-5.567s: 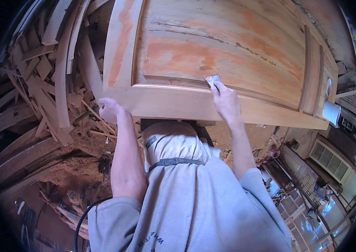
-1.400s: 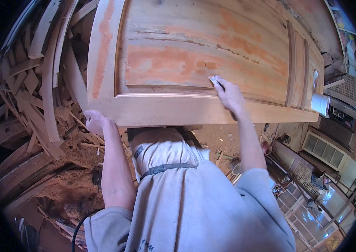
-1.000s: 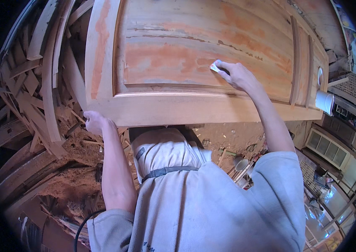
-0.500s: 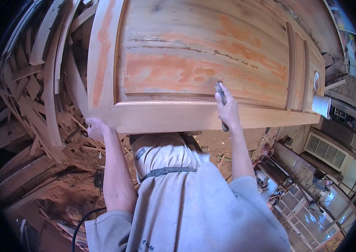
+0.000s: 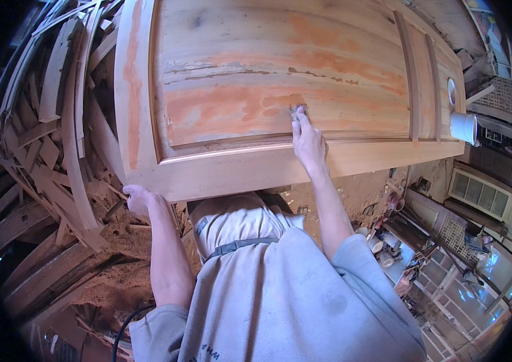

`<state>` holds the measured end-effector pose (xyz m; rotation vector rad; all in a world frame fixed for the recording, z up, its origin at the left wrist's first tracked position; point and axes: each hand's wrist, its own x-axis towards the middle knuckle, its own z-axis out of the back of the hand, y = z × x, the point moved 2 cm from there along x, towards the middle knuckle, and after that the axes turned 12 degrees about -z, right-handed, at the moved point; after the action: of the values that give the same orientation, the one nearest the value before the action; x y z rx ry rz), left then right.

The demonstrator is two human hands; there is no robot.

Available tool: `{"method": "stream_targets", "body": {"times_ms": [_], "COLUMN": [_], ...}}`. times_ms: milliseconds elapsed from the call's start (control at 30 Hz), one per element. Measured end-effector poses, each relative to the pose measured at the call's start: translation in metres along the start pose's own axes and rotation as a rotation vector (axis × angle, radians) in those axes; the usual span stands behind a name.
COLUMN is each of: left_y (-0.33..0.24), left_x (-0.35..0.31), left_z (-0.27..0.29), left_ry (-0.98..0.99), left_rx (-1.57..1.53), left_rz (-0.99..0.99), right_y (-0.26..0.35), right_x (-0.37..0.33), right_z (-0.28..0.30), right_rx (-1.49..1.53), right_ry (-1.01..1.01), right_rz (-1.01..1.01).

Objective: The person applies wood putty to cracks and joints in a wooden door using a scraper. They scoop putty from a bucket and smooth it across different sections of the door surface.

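Observation:
A large panelled wooden door (image 5: 225, 170) lies in front of me, its recessed panel smeared with orange filler (image 5: 219, 107) and crossed by long, thin cracks. My right hand (image 5: 310, 142) is closed round a slim putty knife (image 5: 297, 110), whose tip touches the orange area near the panel's front edge. Most of the tool's handle is hidden by the hand. At the door's near left corner my left hand (image 5: 140, 199) is closed on the edge, with some of its fingers hidden.
Scrap boards (image 5: 69, 90) are heaped along the left, with sawdust (image 5: 117, 232) on the ground below. A white cup-shaped container (image 5: 464, 128) sits by the door's right end, near a round hole. Window frames (image 5: 479, 192) and clutter stand at the right. A dark cable (image 5: 124, 329) runs beside my left sleeve.
My right hand has moved left with the putty knife, and its handle has swung out of sight behind the hand. The left hand stays at the corner. The view has shifted slightly.

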<state>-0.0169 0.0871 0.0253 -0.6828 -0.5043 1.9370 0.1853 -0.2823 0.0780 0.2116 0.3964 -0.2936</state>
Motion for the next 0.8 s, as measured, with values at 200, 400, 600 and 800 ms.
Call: {"method": "stream_targets", "body": {"times_ms": [200, 400, 600, 800], "left_y": [-0.013, -0.011, -0.019, -0.012], "left_x": [-0.015, -0.013, -0.024, -0.013], "left_z": [0.005, 0.004, 0.009, 0.008], "left_ry": [0.034, 0.042, 0.038, 0.026], "left_rx": [-0.029, -0.043, -0.107, -0.025], "left_rz": [0.033, 0.042, 0.06, 0.003], "right_y": [-0.035, -0.015, -0.025, -0.052], "right_x": [0.01, 0.034, 0.01, 0.017], "right_z": [0.009, -0.003, -0.003, 0.042], "right_rx": [0.316, 0.039, -0.047, -0.006], "right_ry": [-0.139, -0.107, -0.085, 0.067], "right_rz": [0.291, 0.089, 0.032, 0.463]}}
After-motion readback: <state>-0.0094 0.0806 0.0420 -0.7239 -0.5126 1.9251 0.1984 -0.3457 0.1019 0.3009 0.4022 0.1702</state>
